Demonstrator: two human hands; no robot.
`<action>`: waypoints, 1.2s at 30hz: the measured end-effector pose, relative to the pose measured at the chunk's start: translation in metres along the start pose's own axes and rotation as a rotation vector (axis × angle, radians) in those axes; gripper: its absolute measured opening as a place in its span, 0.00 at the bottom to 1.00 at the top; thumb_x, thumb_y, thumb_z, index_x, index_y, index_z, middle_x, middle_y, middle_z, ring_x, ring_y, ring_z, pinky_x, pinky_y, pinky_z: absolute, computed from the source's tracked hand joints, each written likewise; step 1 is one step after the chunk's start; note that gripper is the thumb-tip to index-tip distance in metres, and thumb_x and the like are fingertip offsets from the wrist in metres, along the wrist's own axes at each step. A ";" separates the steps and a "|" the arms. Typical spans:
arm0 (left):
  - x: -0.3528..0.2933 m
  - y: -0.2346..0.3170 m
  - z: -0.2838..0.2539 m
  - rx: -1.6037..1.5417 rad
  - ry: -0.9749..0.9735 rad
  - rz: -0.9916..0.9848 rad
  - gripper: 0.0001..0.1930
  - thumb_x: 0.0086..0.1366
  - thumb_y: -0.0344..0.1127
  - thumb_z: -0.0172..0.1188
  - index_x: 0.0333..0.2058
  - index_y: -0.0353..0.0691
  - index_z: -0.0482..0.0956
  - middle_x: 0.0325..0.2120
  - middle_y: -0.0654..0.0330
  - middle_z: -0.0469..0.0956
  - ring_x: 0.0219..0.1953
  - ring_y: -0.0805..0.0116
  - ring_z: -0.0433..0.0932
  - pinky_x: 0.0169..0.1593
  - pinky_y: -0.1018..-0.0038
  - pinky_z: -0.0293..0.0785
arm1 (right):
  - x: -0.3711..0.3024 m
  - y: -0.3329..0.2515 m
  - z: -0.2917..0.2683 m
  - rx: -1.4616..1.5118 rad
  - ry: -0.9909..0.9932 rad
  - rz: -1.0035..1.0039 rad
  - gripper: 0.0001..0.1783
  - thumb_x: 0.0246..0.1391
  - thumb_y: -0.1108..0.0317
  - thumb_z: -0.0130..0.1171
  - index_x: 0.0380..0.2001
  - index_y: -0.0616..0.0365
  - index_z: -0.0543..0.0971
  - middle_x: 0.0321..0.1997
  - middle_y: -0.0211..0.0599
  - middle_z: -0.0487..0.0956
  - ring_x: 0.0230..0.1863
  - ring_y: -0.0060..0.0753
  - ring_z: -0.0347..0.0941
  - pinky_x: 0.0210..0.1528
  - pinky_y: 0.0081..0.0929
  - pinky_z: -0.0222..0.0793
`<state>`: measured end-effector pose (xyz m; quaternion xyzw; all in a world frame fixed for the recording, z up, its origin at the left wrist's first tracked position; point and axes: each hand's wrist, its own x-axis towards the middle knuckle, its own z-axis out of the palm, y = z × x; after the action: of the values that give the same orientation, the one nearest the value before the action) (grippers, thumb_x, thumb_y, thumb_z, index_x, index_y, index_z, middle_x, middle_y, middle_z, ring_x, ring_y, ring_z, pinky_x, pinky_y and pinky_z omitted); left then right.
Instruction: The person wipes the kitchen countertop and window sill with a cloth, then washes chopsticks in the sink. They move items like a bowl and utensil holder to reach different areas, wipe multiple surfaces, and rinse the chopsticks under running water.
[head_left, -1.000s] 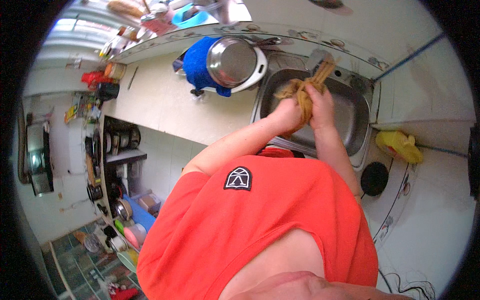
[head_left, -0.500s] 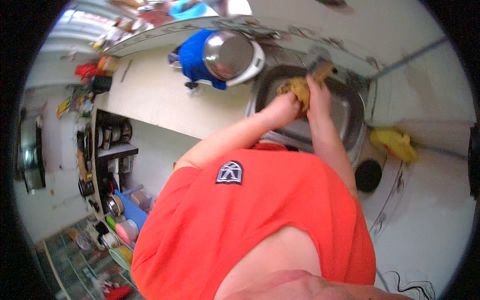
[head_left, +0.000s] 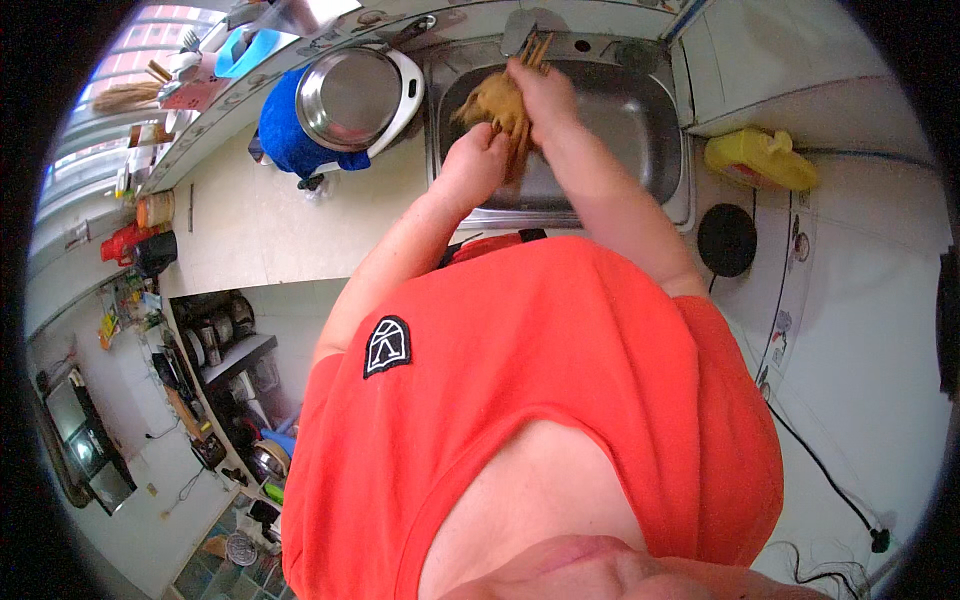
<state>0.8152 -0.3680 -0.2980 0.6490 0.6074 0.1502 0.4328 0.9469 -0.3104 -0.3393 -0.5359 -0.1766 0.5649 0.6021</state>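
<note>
Both hands are over the steel sink (head_left: pixel 689 190), near its far left part. My right hand (head_left: pixel 548 102) is closed around a bundle of thin wooden chopsticks (head_left: pixel 541 46), whose tips stick out beyond the fingers. A wet-looking yellow-brown cloth (head_left: pixel 493 100) is bunched between the hands, against the chopsticks, and hangs down in folds. My left hand (head_left: pixel 474 166) is closed on the cloth's near side, its fingertips pinched together. The folds hide the lower ends of the chopsticks.
Left of the sink, a round steel lid (head_left: pixel 350 98) with a white rim stands beside a blue cloth (head_left: pixel 284 125) on the pale counter (head_left: pixel 232 225). To the right are a yellow jug (head_left: pixel 760 160) and a black round object (head_left: pixel 727 240). A grey faucet (head_left: pixel 520 28) rises behind the sink.
The view has swung, so sink and counter sit higher and further left. Both hands stay together at the cloth; the chopstick ends now show clearly above my right hand.
</note>
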 end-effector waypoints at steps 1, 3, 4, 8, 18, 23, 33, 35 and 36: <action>-0.007 0.002 -0.002 0.004 -0.052 -0.032 0.15 0.68 0.41 0.53 0.37 0.31 0.75 0.28 0.51 0.78 0.32 0.59 0.75 0.40 0.64 0.71 | 0.010 -0.008 -0.004 0.012 0.072 0.014 0.19 0.53 0.61 0.67 0.40 0.67 0.77 0.38 0.40 0.80 0.36 0.37 0.77 0.39 0.36 0.74; -0.011 0.011 -0.007 0.008 -0.153 -0.066 0.16 0.68 0.42 0.53 0.37 0.31 0.74 0.29 0.45 0.78 0.33 0.53 0.78 0.41 0.61 0.73 | 0.065 0.001 -0.031 0.027 0.231 -0.108 0.23 0.54 0.60 0.66 0.46 0.68 0.74 0.42 0.45 0.79 0.40 0.41 0.77 0.40 0.41 0.75; -0.014 -0.016 -0.003 -0.099 -0.131 -0.094 0.15 0.69 0.42 0.52 0.34 0.33 0.75 0.23 0.54 0.75 0.26 0.65 0.72 0.33 0.67 0.70 | 0.051 -0.026 -0.026 0.183 0.158 0.041 0.21 0.58 0.62 0.62 0.47 0.67 0.74 0.44 0.46 0.78 0.43 0.44 0.77 0.43 0.45 0.76; -0.012 0.006 -0.010 -0.643 -0.175 -0.147 0.14 0.72 0.45 0.50 0.37 0.41 0.76 0.17 0.71 0.65 0.16 0.80 0.58 0.20 0.79 0.53 | 0.075 -0.027 -0.096 0.545 -0.287 0.076 0.24 0.64 0.56 0.53 0.55 0.63 0.71 0.53 0.46 0.76 0.53 0.45 0.75 0.54 0.43 0.74; 0.011 -0.019 0.019 -0.343 0.068 0.228 0.09 0.70 0.35 0.53 0.41 0.34 0.74 0.31 0.59 0.79 0.32 0.68 0.75 0.37 0.72 0.72 | -0.032 -0.017 -0.030 0.197 -0.379 -0.036 0.15 0.58 0.65 0.62 0.45 0.60 0.78 0.41 0.33 0.80 0.40 0.28 0.77 0.45 0.29 0.74; -0.019 0.024 0.006 0.014 0.017 0.151 0.10 0.70 0.38 0.52 0.38 0.35 0.70 0.29 0.42 0.75 0.31 0.48 0.75 0.38 0.61 0.71 | -0.018 -0.069 -0.021 0.170 -0.052 -0.092 0.15 0.57 0.63 0.64 0.43 0.61 0.79 0.38 0.34 0.81 0.37 0.30 0.77 0.41 0.31 0.74; -0.008 0.012 0.003 0.040 0.048 0.196 0.11 0.69 0.35 0.51 0.41 0.34 0.74 0.35 0.45 0.80 0.38 0.49 0.77 0.47 0.62 0.72 | -0.022 -0.004 -0.015 0.094 -0.086 -0.029 0.17 0.56 0.61 0.64 0.43 0.62 0.79 0.39 0.35 0.82 0.38 0.32 0.77 0.41 0.32 0.73; -0.013 0.002 0.004 -0.071 -0.092 0.044 0.11 0.69 0.36 0.49 0.42 0.34 0.76 0.28 0.51 0.78 0.32 0.53 0.76 0.37 0.65 0.72 | 0.007 -0.018 -0.029 0.027 0.032 -0.019 0.17 0.55 0.62 0.65 0.43 0.63 0.79 0.39 0.35 0.82 0.38 0.32 0.77 0.42 0.31 0.73; -0.016 0.005 0.003 -0.219 -0.172 -0.048 0.11 0.69 0.36 0.49 0.41 0.35 0.76 0.26 0.54 0.76 0.28 0.59 0.74 0.33 0.69 0.71 | 0.022 -0.026 -0.042 0.060 0.058 -0.027 0.20 0.57 0.58 0.63 0.45 0.63 0.77 0.41 0.36 0.81 0.41 0.32 0.77 0.43 0.33 0.74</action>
<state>0.8172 -0.3835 -0.2910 0.5937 0.5632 0.1492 0.5550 1.0003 -0.3040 -0.3416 -0.5315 -0.1490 0.5459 0.6303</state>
